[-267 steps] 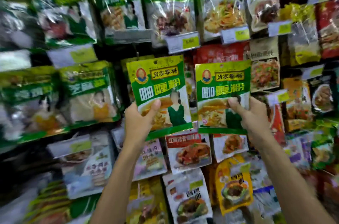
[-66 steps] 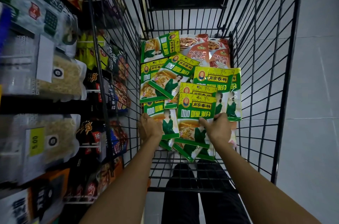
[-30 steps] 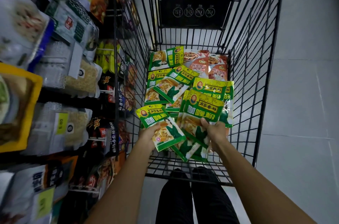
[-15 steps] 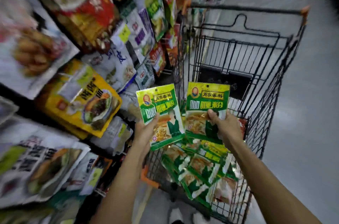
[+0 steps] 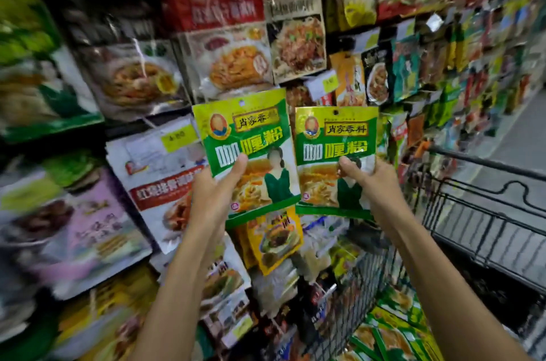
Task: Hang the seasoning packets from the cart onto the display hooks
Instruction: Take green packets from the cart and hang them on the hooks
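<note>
A display [image 5: 230, 65] of hanging food packets fills the left and middle of the view, blurred towards its edges, with yellow price tags [image 5: 177, 136] among the rows. At the right, close against it, stands a black wire cart [image 5: 484, 213]. Green seasoning packets [image 5: 393, 331] lie heaped in the cart's basket at the lower right.

Two more of these green-and-yellow packets are held up side by side in front of the display, printed faces to the camera. The left packet [image 5: 251, 136] tilts slightly and sits a little higher. The right packet [image 5: 336, 136] is nearly upright, just beside it.

The left hand [image 5: 215, 192] grips the left packet at its lower left side, thumb across the front. The right hand [image 5: 369, 180] grips the right packet at its lower right side, thumb on the front. Each packet has a small hang hole [image 5: 241, 101] at the top edge, on no hook.
</note>
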Demonstrator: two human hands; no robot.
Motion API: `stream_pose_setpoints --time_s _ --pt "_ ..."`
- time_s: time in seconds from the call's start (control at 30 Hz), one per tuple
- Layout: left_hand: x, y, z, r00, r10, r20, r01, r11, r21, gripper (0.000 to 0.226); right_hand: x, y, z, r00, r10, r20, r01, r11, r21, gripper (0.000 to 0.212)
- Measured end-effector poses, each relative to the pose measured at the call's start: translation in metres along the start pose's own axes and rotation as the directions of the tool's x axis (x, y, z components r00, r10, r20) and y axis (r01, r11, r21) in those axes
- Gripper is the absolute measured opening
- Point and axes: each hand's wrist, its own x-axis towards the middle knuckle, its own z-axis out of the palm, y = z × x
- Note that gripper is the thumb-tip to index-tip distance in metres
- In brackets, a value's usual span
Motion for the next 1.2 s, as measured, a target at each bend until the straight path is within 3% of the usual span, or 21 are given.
stream_pose_setpoints --time_s 0.13,0.23,0.27,0.33,0.4,0.53,0.67,0.83,1.1,1.2 --pt "0.001 0.063 -0.046 0.984 0.141 -0.104 -0.141 0.990 0.014 0.030 0.010 -0.058 0.053 0.985 -0.098 0.144 0.091 0.994 0.051 0.060" --pt "-0.002 0.101 -0.081 0.954 0.246 -0.173 -0.240 0.969 0.054 0.025 0.014 -0.093 0.094 0.951 -0.206 0.229 0.181 0.975 0.128 0.043" --pt "-0.004 0.113 -0.093 0.943 0.276 -0.188 -0.270 0.961 0.057 0.025 0.015 -0.103 0.108 0.940 -0.232 0.250 0.194 0.967 0.167 0.047" --pt "-0.009 0.135 -0.117 0.922 0.326 -0.211 -0.316 0.945 0.080 0.024 0.015 -0.122 0.136 0.906 -0.282 0.317 0.207 0.946 0.248 0.075" --pt "-0.014 0.154 -0.144 0.898 0.362 -0.251 -0.342 0.932 0.119 0.025 0.013 -0.138 0.165 0.865 -0.321 0.386 0.213 0.931 0.297 0.084" --pt "-0.025 0.183 -0.193 0.826 0.414 -0.382 -0.370 0.910 0.188 0.021 0.005 -0.154 0.221 0.817 -0.321 0.479 0.178 0.930 0.320 0.048" --pt "-0.036 0.203 -0.232 0.773 0.462 -0.436 -0.398 0.887 0.235 0.011 -0.005 -0.164 0.271 0.782 -0.305 0.544 0.144 0.937 0.319 0.035" --pt "-0.046 0.216 -0.262 0.755 0.469 -0.459 -0.406 0.883 0.234 0.022 -0.014 -0.175 0.310 0.758 -0.280 0.589 0.086 0.938 0.335 0.047" --pt "-0.046 0.213 -0.279 0.760 0.455 -0.464 -0.403 0.890 0.213 0.021 -0.012 -0.193 0.329 0.791 -0.234 0.565 0.054 0.947 0.317 0.023" --pt "-0.044 0.212 -0.280 0.769 0.456 -0.448 -0.413 0.889 0.197 0.017 -0.011 -0.195 0.329 0.798 -0.213 0.564 0.059 0.959 0.279 0.025"
